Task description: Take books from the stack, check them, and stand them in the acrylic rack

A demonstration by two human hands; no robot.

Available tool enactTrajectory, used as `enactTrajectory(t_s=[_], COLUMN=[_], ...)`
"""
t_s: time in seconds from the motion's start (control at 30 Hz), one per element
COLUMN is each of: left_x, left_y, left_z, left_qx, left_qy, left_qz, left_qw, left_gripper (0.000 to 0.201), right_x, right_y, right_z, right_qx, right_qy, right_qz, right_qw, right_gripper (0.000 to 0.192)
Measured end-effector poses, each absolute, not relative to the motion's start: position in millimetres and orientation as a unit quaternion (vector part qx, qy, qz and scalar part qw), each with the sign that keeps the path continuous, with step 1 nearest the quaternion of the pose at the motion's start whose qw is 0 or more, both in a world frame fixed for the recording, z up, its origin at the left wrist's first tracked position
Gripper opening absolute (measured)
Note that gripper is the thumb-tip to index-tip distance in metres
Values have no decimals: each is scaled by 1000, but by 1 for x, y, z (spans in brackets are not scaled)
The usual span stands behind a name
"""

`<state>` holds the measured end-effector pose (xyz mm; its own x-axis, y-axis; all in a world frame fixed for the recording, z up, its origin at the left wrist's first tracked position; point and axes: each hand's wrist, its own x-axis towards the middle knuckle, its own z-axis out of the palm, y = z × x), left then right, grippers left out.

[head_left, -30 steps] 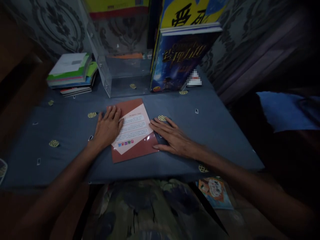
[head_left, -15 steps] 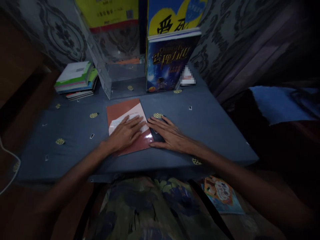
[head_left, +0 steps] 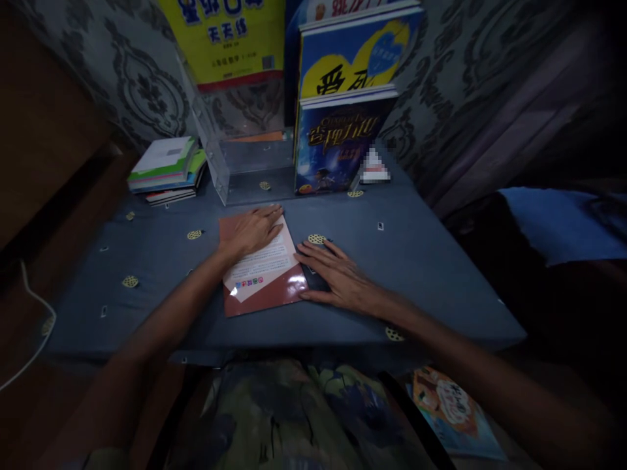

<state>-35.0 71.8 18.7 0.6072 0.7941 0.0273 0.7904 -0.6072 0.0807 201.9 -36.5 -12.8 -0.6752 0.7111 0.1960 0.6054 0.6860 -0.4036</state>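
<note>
Two hands lie flat on a reddish-brown booklet (head_left: 264, 290) in the middle of the tabletop (head_left: 421, 261), which is covered in a blue-grey cloth with small yellow dots. The left hand (head_left: 252, 230) rests palm down on the far end of the booklet, fingers spread and pointing away toward a clear plastic stand (head_left: 245, 166); its grip is wide and closes on nothing. A pale printed sheet (head_left: 262, 264) lies slanted on the booklet, its far end under that hand. The right hand (head_left: 337, 277) lies palm down just beside the booklet's right edge, fingers stretched out toward it, the grip wide too, over a small dark thing whose shape I cannot make out. Behind, a dark blue book (head_left: 336, 150) stands upright against the wall with a yellow-and-blue one (head_left: 355, 59) above it. At the far left, a stack of books (head_left: 166, 171) lies flat, well apart from both hands.
</note>
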Motion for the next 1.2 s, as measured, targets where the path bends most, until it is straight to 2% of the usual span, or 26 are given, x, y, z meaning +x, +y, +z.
enactTrajectory(t_s=[0.17, 0.43, 0.63, 0.87, 1.2], left_x=[-39, -47, -45, -58, -141], left_y=[43, -50, -93, -120, -137], left_z=[19, 18, 8, 3, 9], left_qx=[910, 937, 949, 944, 904], left_qy=[412, 335, 301, 313, 396], left_qz=[19, 55, 78, 102, 159], left_qw=[43, 80, 61, 39, 40], left_gripper=[54, 51, 47, 48, 45], right_x=[202, 204, 203, 193, 196], right_y=[-35, -36, -42, -60, -58], right_z=[-18, -20, -11, -16, -18], right_qx=[-361, -377, -366, -307, -306], right_qy=[-904, -891, -884, -921, -924], right_qz=[144, 149, 169, 113, 108], right_qw=[179, 205, 236, 212, 201], right_gripper=[78, 78, 56, 53, 53])
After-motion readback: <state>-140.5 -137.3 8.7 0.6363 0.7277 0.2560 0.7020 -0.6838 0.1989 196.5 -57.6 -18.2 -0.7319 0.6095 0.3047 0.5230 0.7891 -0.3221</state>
